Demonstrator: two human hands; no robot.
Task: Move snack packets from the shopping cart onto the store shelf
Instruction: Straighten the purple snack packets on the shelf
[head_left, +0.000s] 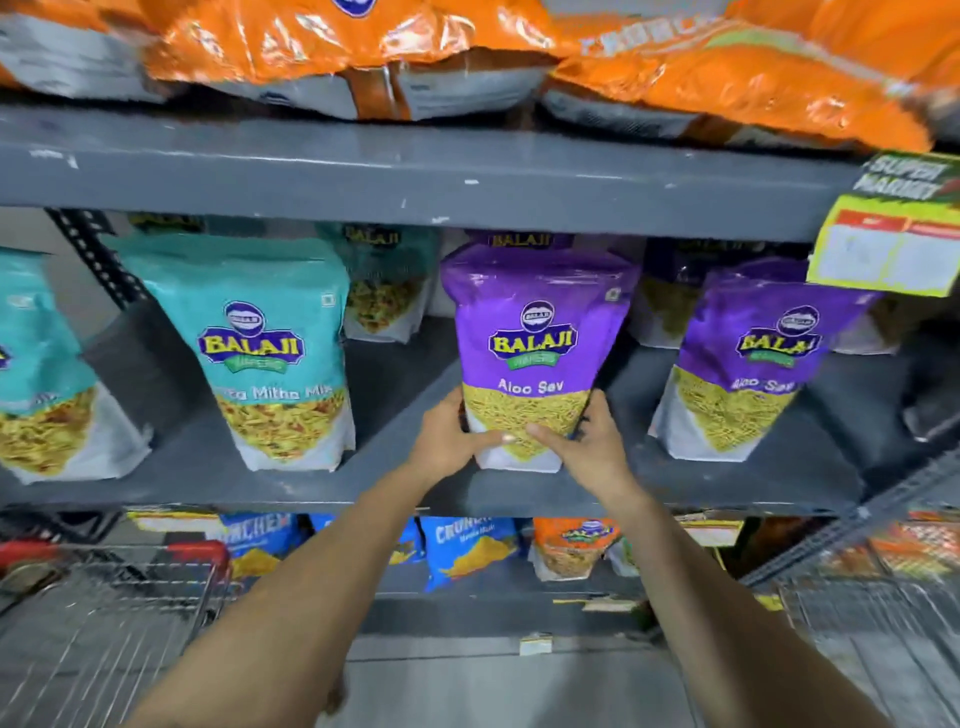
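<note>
A purple Aloo Sev packet (535, 343) stands upright on the grey middle shelf (405, 483), near its front edge. My left hand (452, 436) grips its lower left side, thumb across the front. My right hand (587, 441) grips the lower right side, thumb also on the front. A second purple Aloo Sev packet (748, 364) stands to the right. A teal Mitha Mix packet (265, 353) stands to the left. The wire shopping cart (104, 623) with red corners sits at lower left; its contents are not visible.
Large orange bags (363, 47) lie on the upper shelf. More packets stand behind the front row. Blue and orange snack packets (467, 545) fill the lower shelf. A yellow price tag (893, 244) hangs at right. A wire basket (872, 597) is at lower right.
</note>
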